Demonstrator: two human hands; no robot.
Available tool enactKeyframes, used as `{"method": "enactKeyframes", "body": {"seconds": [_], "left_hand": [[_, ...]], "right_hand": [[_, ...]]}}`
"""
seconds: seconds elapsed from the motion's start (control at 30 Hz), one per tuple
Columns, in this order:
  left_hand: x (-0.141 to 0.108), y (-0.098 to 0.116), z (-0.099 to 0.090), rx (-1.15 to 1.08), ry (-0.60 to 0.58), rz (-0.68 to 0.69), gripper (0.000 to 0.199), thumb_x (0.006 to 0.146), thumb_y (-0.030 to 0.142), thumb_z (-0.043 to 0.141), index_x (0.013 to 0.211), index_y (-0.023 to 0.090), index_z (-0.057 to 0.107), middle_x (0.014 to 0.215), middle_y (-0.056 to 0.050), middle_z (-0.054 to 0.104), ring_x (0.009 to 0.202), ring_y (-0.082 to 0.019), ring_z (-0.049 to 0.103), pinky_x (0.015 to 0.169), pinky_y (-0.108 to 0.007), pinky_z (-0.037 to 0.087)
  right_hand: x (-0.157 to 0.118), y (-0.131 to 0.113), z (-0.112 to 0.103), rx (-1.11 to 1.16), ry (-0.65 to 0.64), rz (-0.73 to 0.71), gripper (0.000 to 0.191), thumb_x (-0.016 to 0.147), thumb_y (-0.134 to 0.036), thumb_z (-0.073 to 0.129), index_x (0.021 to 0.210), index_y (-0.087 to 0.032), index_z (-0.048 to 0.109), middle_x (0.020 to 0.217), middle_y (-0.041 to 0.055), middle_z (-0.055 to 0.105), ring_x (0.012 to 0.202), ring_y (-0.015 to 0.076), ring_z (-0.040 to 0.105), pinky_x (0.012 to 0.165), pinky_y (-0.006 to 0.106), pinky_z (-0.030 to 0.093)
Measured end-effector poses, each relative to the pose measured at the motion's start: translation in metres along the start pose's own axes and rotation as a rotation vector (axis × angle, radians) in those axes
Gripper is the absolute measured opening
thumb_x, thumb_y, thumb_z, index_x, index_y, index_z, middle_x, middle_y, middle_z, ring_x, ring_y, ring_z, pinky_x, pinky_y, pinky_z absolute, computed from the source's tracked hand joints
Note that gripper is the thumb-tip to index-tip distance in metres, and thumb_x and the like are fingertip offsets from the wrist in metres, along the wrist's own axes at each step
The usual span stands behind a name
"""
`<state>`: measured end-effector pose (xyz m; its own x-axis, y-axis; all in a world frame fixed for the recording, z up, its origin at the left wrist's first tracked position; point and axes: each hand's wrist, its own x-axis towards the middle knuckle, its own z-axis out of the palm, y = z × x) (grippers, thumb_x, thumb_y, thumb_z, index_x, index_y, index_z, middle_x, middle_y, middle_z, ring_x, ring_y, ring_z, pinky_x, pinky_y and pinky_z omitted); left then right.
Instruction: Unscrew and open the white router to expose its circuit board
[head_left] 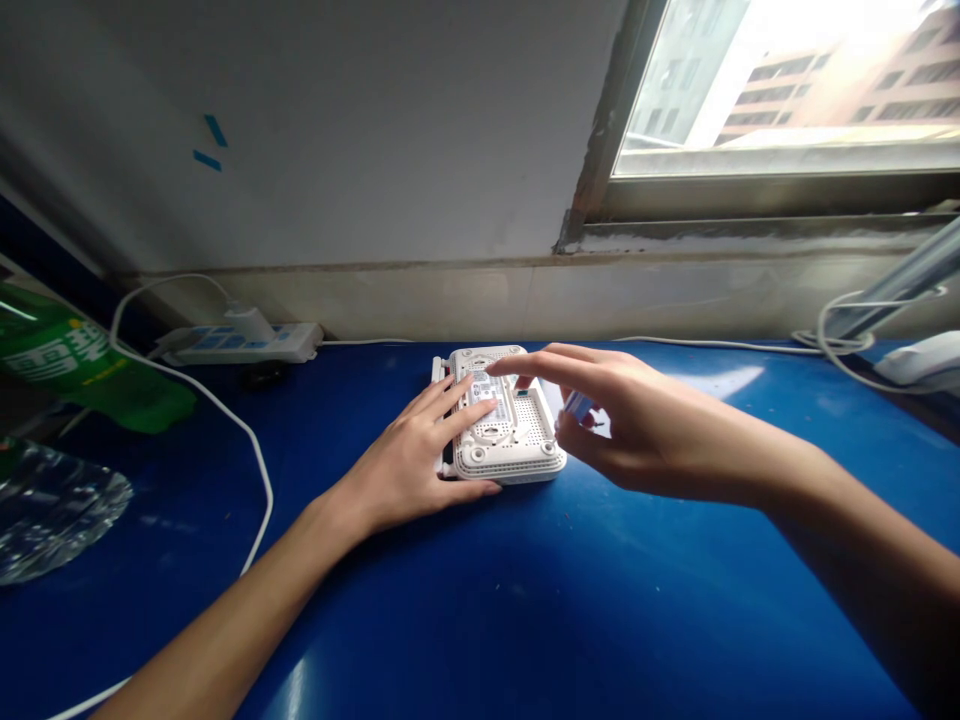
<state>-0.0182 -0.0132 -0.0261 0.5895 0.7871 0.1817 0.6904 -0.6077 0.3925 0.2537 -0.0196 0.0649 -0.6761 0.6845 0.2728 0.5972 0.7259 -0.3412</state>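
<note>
A white router (pixel 517 455) lies upside down on the blue table (pixel 600 600), showing its vented underside and a printed label (pixel 484 394). My left hand (pixel 405 465) presses flat across the router's near-left part, fingers on the label and thumb along the front edge. My right hand (pixel 645 425) hovers at the router's right side, its index finger stretched over the far end. A small blue-and-white object (pixel 577 406) is pinched between its thumb and fingers, mostly hidden, so I cannot tell what it is.
A white power strip (pixel 240 343) with a plugged-in adapter sits against the wall at the back left. White cables run along the table. A green bottle (pixel 82 365) and a crumpled clear plastic bag (pixel 45 510) lie at the left. A window is at the upper right.
</note>
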Motion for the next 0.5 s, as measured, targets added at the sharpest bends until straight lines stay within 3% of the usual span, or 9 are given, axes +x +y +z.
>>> {"method": "enactKeyframes", "body": {"seconds": [0.07,0.17,0.23,0.3,0.43,0.5], "left_hand": [[0.000,0.000,0.000,-0.006,-0.001,-0.004,0.090,0.086,0.068,0.078,0.162,0.034,0.046,0.176,-0.007,0.027,0.163,-0.039,0.022,0.131,-0.060,0.028],[0.000,0.000,0.001,-0.011,-0.003,-0.009,0.090,0.086,0.069,0.078,0.162,0.034,0.046,0.176,-0.008,0.027,0.163,-0.040,0.022,0.131,-0.061,0.028],[0.000,-0.001,0.001,-0.010,-0.003,-0.007,0.090,0.086,0.070,0.078,0.162,0.034,0.046,0.176,-0.007,0.027,0.163,-0.040,0.022,0.131,-0.062,0.028],[0.000,-0.001,0.001,-0.005,-0.006,-0.012,0.090,0.085,0.070,0.077,0.162,0.035,0.046,0.176,-0.007,0.027,0.163,-0.039,0.022,0.131,-0.061,0.028],[0.001,-0.001,0.001,0.001,-0.006,-0.005,0.091,0.086,0.070,0.078,0.163,0.034,0.046,0.176,-0.007,0.026,0.163,-0.039,0.022,0.131,-0.061,0.027],[0.001,-0.001,0.001,0.000,-0.001,0.001,0.090,0.086,0.069,0.077,0.163,0.035,0.045,0.176,-0.006,0.026,0.163,-0.039,0.021,0.132,-0.060,0.027]], "right_hand": [[0.000,-0.004,-0.002,-0.024,-0.002,0.027,0.070,0.086,-0.008,0.063,0.151,-0.030,0.058,0.133,0.0052,0.074,0.094,0.0180,0.074,0.071,0.023,0.051],[0.002,-0.003,0.000,-0.051,0.004,0.091,0.038,0.099,-0.024,0.062,0.135,-0.027,0.072,0.103,0.0039,0.082,0.073,0.0166,0.073,0.061,0.024,0.047],[0.003,0.001,0.002,-0.049,0.010,0.111,0.029,0.105,-0.032,0.059,0.126,-0.027,0.077,0.088,0.0027,0.082,0.062,0.0151,0.070,0.057,0.024,0.044],[0.003,0.005,0.005,-0.029,0.020,0.092,0.031,0.105,-0.027,0.057,0.132,-0.027,0.074,0.091,0.0031,0.082,0.062,0.0140,0.070,0.058,0.023,0.045],[0.000,0.005,0.003,0.002,0.019,-0.007,0.071,0.092,-0.005,0.058,0.156,-0.034,0.052,0.126,0.0045,0.077,0.085,0.0155,0.074,0.069,0.022,0.050],[-0.001,0.001,0.001,0.006,0.008,-0.033,0.080,0.086,-0.003,0.059,0.159,-0.034,0.048,0.135,0.0058,0.072,0.094,0.0167,0.073,0.074,0.023,0.053]]}}
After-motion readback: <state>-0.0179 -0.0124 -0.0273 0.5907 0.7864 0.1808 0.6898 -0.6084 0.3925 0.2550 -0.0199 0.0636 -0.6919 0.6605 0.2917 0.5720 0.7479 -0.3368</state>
